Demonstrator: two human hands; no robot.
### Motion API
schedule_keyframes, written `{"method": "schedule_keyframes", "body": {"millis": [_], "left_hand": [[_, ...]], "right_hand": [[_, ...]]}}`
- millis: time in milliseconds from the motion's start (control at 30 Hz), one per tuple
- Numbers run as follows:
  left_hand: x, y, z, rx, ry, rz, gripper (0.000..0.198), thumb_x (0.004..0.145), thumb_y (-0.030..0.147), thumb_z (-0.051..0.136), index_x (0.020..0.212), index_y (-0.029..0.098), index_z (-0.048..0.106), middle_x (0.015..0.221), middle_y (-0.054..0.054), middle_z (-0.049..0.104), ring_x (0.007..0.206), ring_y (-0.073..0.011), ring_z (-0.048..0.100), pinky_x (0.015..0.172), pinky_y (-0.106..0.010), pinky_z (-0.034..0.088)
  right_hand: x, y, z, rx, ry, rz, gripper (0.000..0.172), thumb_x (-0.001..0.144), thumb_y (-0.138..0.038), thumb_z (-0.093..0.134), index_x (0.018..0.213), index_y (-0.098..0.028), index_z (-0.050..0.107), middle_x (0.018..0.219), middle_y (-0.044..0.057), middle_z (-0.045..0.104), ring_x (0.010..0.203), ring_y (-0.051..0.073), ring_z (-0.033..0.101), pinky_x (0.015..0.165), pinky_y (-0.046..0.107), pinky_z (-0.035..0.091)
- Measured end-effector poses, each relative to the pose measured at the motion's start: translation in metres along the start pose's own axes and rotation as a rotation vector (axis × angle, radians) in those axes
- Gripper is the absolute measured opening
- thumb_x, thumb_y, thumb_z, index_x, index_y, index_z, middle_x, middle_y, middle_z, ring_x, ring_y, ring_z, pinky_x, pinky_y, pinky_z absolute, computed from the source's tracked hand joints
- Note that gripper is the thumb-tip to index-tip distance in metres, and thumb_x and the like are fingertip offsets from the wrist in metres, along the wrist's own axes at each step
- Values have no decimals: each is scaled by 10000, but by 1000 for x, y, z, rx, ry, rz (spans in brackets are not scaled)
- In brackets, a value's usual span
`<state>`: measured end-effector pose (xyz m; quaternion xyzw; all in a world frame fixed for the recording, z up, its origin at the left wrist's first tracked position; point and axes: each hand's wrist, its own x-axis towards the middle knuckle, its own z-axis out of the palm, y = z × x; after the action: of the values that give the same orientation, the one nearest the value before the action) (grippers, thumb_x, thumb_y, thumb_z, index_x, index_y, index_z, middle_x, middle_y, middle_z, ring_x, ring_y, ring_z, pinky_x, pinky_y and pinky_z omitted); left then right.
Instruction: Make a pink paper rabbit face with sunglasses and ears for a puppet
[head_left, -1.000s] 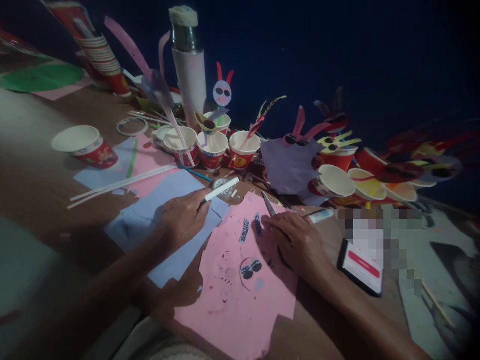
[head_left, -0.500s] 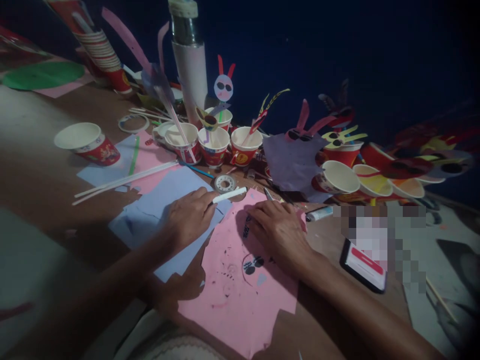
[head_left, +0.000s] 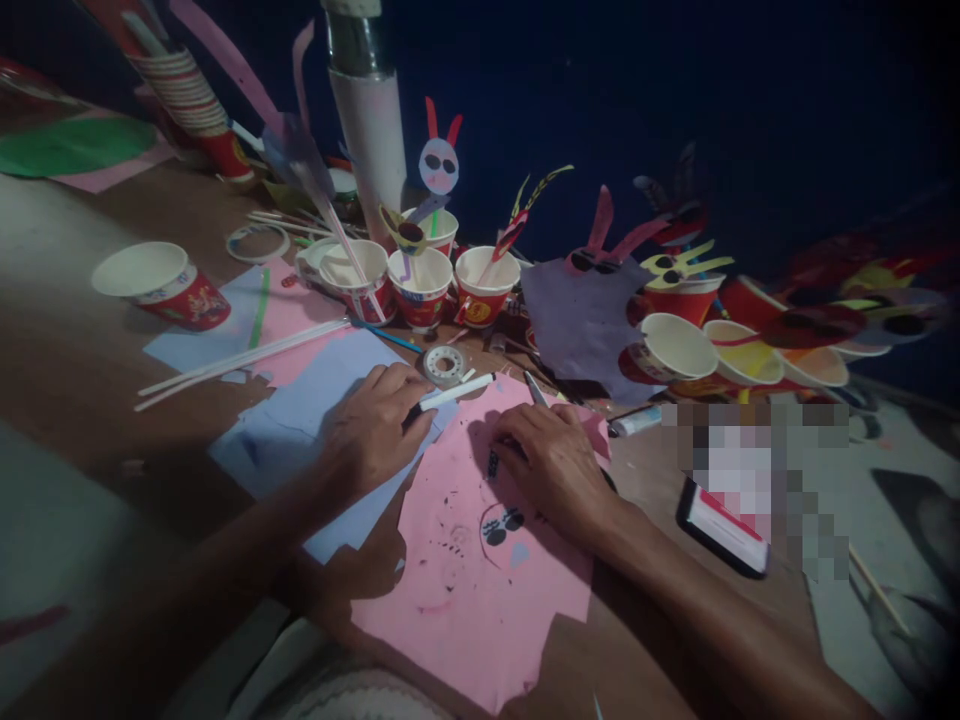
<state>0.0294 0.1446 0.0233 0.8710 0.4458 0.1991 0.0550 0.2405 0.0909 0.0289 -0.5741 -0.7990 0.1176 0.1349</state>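
Note:
My left hand (head_left: 375, 425) rests over the blue paper (head_left: 277, 420), its thumb and fingers closed on a white marker (head_left: 459, 391) with a dark end. A large pink paper (head_left: 465, 640) with ragged edges lies in front of me. On it my right hand (head_left: 551, 460) is bent, fingertips pinched at small black marks (head_left: 493, 464); whatever they hold is hidden. Below the right hand is a round pink face cutout (head_left: 496, 538) with black eyes and lashes and a small blue patch. A pointed metallic tool (head_left: 535, 387) shows just beyond the right knuckles.
Several paper cups (head_left: 486, 300) with animal-face sticks line the back. A tape roll (head_left: 444, 364) lies beyond my left hand, white sticks (head_left: 240, 362) to its left. A phone (head_left: 724, 530) and a tube (head_left: 637, 421) are on the right. A tall flask (head_left: 367, 140) stands behind.
The marker in my left hand has shifted, so its dark end now shows by the thumb. My right fingers have curled in more, uncovering some pink paper. The view has moved slightly.

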Motion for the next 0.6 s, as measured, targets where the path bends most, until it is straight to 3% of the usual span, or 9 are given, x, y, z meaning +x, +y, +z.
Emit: {"method": "schedule_keyframes", "body": {"millis": [133,300,433,600], "left_hand": [[0,3,-1,-133,116,91,176,825,146,523,970,127,621,984,-82,588,956,-210,535,826,-344,459],[-2,15,-10,-314,101,120,136,837,137,513,906,102,624,920,-92,604,896,-193,557,791,-328,460],[-2,28,-27,-484,-110,109,140,855,174,513,913,122,629,911,-70,614,880,-162,566,795,-286,454],[0,39,-42,-637,-360,-44,164,845,217,512,908,161,653,917,-44,623,773,-127,574,661,-229,450]], "right_hand": [[-1,1,-6,36,20,30,78,821,-169,582,762,-199,624,735,-12,678,702,158,566,706,311,277],[-2,2,-16,90,49,45,73,801,-173,599,831,-213,651,713,-12,694,689,157,575,711,300,293],[-2,5,-25,142,89,25,163,780,-128,578,896,-213,656,707,-9,690,667,160,571,706,301,320],[-4,6,-31,192,140,-6,182,772,-115,562,893,-218,651,697,-11,679,667,159,578,704,304,339]]}}
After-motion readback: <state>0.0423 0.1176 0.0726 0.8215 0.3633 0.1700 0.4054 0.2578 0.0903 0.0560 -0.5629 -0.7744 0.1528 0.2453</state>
